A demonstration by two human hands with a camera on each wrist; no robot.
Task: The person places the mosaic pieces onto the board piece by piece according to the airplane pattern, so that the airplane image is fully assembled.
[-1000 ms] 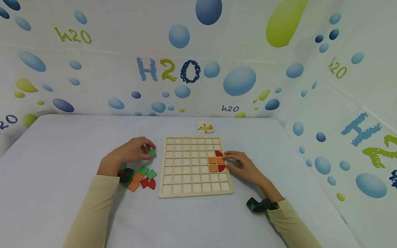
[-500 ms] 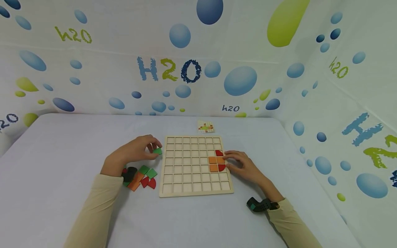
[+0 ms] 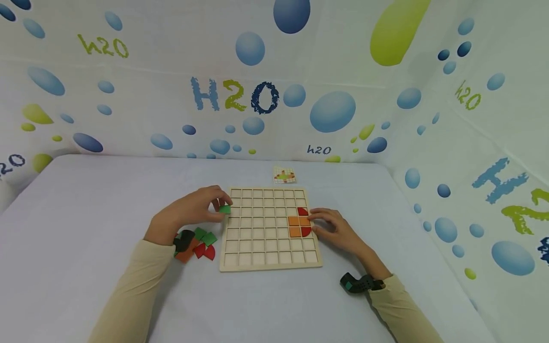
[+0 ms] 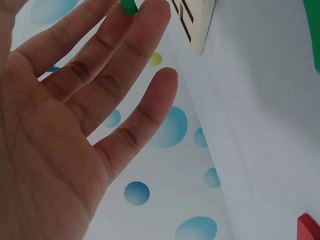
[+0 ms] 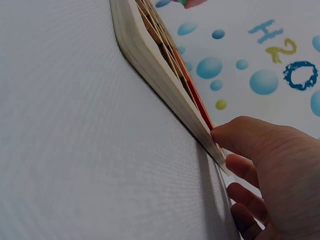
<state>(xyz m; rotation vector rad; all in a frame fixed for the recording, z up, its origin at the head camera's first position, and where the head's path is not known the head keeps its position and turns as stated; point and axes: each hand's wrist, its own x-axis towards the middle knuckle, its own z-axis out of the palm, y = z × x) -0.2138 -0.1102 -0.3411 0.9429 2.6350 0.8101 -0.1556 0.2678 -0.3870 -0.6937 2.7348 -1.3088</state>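
A person's left hand [image 3: 190, 209] pinches a green tile [image 3: 225, 209] at the left edge of a wooden grid board [image 3: 258, 233] on a white-covered table [image 3: 266, 309].

The right hand [image 3: 339, 233], its fingers relaxed, touches the board's opposite edge, beside orange squares [image 3: 295, 232] and red rounded pieces [image 3: 306, 232] set in the grid; whether the tile touches the board cannot be told. Loose green, orange and red pieces [image 3: 208, 239] lie near the left wrist, and a small picture card [image 3: 284, 175] lies beyond the board. White sheeting [image 3: 150, 100] printed with blue and lime drops and "H2O" lettering walls the table behind and to the right.
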